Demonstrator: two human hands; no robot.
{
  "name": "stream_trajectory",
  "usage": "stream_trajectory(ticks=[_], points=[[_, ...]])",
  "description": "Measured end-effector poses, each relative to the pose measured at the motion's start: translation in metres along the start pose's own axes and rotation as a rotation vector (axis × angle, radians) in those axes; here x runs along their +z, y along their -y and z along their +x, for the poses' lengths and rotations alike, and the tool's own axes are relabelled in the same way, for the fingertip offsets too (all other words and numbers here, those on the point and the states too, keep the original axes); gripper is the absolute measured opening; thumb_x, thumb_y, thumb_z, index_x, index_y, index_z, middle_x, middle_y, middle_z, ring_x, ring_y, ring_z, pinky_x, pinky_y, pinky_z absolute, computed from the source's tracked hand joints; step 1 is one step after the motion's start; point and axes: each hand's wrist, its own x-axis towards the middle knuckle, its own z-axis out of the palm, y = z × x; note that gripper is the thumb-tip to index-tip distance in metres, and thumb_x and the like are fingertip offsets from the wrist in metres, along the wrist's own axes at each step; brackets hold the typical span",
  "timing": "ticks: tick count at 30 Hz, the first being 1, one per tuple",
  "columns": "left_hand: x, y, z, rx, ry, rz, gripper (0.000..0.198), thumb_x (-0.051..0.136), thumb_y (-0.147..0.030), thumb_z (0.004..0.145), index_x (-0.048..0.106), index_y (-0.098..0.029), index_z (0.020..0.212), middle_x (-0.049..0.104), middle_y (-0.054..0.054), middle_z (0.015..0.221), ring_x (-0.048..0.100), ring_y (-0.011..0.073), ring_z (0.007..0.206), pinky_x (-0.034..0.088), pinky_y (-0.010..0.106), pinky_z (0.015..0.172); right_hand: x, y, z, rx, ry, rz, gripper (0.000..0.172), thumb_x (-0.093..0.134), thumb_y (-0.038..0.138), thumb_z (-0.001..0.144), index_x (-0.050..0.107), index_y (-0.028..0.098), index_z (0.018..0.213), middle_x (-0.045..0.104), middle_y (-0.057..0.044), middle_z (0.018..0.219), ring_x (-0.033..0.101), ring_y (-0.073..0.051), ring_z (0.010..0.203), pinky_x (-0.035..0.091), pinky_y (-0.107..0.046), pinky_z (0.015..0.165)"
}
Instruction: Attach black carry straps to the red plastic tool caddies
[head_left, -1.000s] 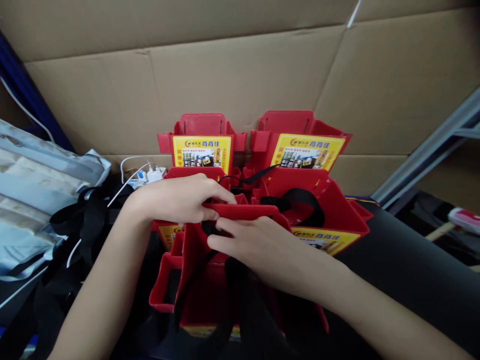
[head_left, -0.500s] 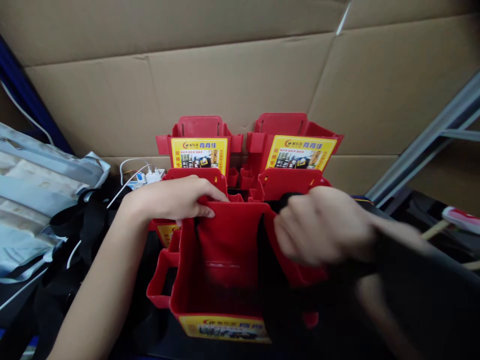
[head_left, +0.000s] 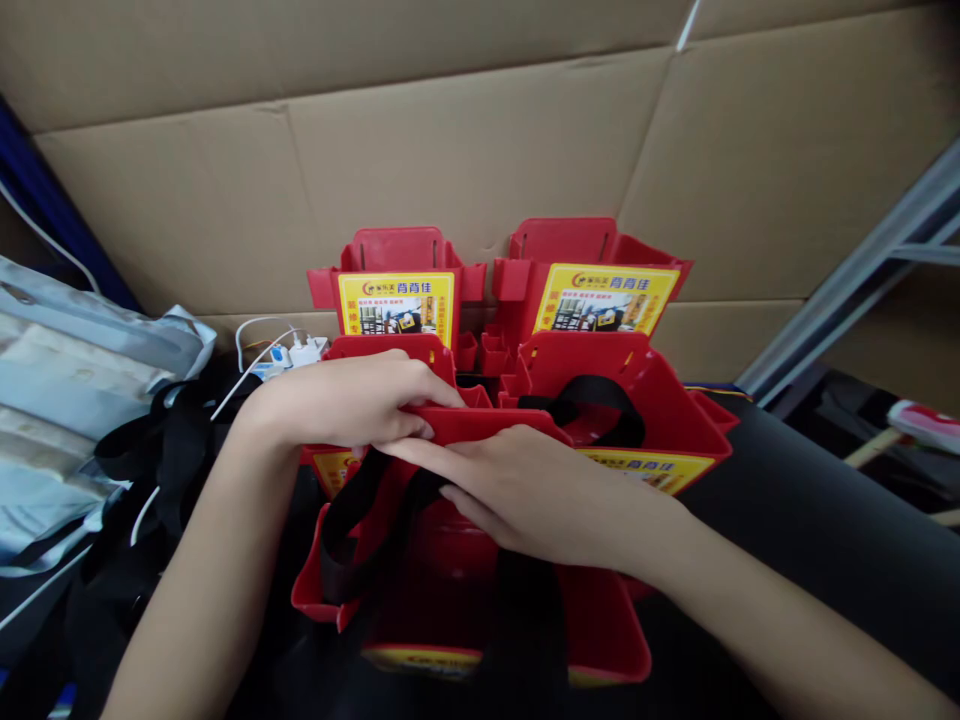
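Observation:
A red plastic box [head_left: 487,425] with a yellow label stands nearest me, its inside facing up. My left hand [head_left: 379,400] pinches the top of its back wall at the left. Across the inside of that wall lies my right hand [head_left: 517,480], its fingertips meeting my left fingers near a black strap. What those fingertips hold is hidden. The black strap [head_left: 525,620] hangs through the box and over its front, with a loop [head_left: 349,540] at the left side. Another red box [head_left: 667,410], right behind, has a black strap looped inside.
Two red boxes, left [head_left: 397,250] and right [head_left: 566,240], stand against a cardboard wall [head_left: 480,170]. White chargers [head_left: 304,350], cables, black straps [head_left: 176,440] and pale packages [head_left: 82,350] lie left. A metal frame [head_left: 855,270] is at the right.
My right hand has moved left from the box's right side to my left fingers, bringing the black strap across. My left hand has stayed at the wall's edge.

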Motion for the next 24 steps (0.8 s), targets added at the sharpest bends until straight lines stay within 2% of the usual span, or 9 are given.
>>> stream_trajectory(ticks=[4, 7, 10, 12, 16, 21, 22, 24], points=[[-0.001, 0.001, 0.001, -0.007, 0.004, -0.041, 0.03, 0.046, -0.008, 0.078, 0.064, -0.019, 0.099, 0.065, -0.002, 0.077, 0.056, 0.009, 0.064, 0.041, 0.018, 0.06, 0.001, 0.002, 0.001, -0.012, -0.011, -0.062, 0.065, 0.043, 0.008, 0.081, 0.025, 0.029, 0.14, 0.059, -0.006, 0.116, 0.06, -0.017, 0.094, 0.046, -0.027, 0.077], [-0.001, 0.003, 0.001, -0.04, 0.044, -0.088, 0.03, 0.045, -0.009, 0.078, 0.063, -0.018, 0.1, 0.065, -0.001, 0.076, 0.055, 0.0077, 0.059, 0.04, 0.016, 0.053, 0.002, 0.002, 0.001, -0.006, 0.006, -0.108, 0.066, 0.042, 0.007, 0.082, 0.022, 0.03, 0.14, 0.062, -0.005, 0.11, 0.062, -0.016, 0.081, 0.045, -0.024, 0.065], [-0.001, 0.003, 0.001, -0.037, 0.095, -0.141, 0.034, 0.042, -0.008, 0.08, 0.062, -0.019, 0.105, 0.065, -0.002, 0.076, 0.052, 0.0051, 0.051, 0.038, 0.014, 0.048, 0.002, 0.002, 0.001, 0.014, 0.045, -0.117, 0.058, 0.042, 0.008, 0.082, 0.033, 0.028, 0.135, 0.067, -0.002, 0.092, 0.061, -0.013, 0.065, 0.038, -0.021, 0.053], [-0.002, 0.002, 0.002, -0.003, 0.079, -0.139, 0.035, 0.044, -0.006, 0.079, 0.062, -0.019, 0.105, 0.066, -0.003, 0.078, 0.053, 0.005, 0.054, 0.04, 0.014, 0.052, 0.003, 0.002, 0.001, 0.017, 0.043, -0.122, 0.057, 0.042, 0.006, 0.079, 0.038, 0.028, 0.131, 0.067, -0.001, 0.088, 0.06, -0.013, 0.064, 0.034, -0.021, 0.05], [-0.003, -0.002, 0.003, -0.005, 0.068, -0.115, 0.034, 0.045, -0.005, 0.079, 0.063, -0.02, 0.104, 0.066, -0.003, 0.077, 0.055, 0.0065, 0.06, 0.04, 0.014, 0.055, 0.006, 0.003, -0.001, 0.006, -0.003, -0.106, 0.065, 0.04, -0.001, 0.076, 0.033, 0.03, 0.133, 0.066, -0.001, 0.093, 0.06, -0.012, 0.067, 0.033, -0.021, 0.051], [-0.001, 0.001, 0.002, -0.009, 0.067, -0.118, 0.032, 0.048, -0.007, 0.08, 0.062, -0.021, 0.106, 0.067, -0.003, 0.088, 0.058, 0.0081, 0.069, 0.043, 0.016, 0.063, -0.002, -0.001, 0.0, 0.01, 0.071, -0.106, 0.031, 0.037, 0.003, 0.08, 0.054, 0.016, 0.102, 0.062, -0.002, 0.071, 0.053, -0.011, 0.053, 0.028, -0.023, 0.045], [0.0, 0.002, 0.002, -0.021, 0.049, -0.099, 0.031, 0.049, -0.009, 0.08, 0.062, -0.021, 0.106, 0.067, -0.002, 0.092, 0.059, 0.0095, 0.075, 0.043, 0.016, 0.066, -0.006, -0.003, 0.0, -0.02, 0.11, -0.056, 0.025, 0.04, 0.005, 0.079, 0.055, 0.014, 0.097, 0.061, -0.002, 0.07, 0.053, -0.012, 0.053, 0.03, -0.022, 0.045], [0.002, 0.004, 0.0, -0.062, -0.006, -0.054, 0.029, 0.052, -0.013, 0.081, 0.061, -0.022, 0.106, 0.066, -0.001, 0.1, 0.059, 0.0115, 0.085, 0.043, 0.018, 0.072, -0.015, -0.007, 0.0, -0.16, 0.268, 0.166, 0.02, 0.046, 0.007, 0.077, 0.056, 0.014, 0.093, 0.062, 0.0, 0.069, 0.053, -0.01, 0.055, 0.035, -0.02, 0.048]])
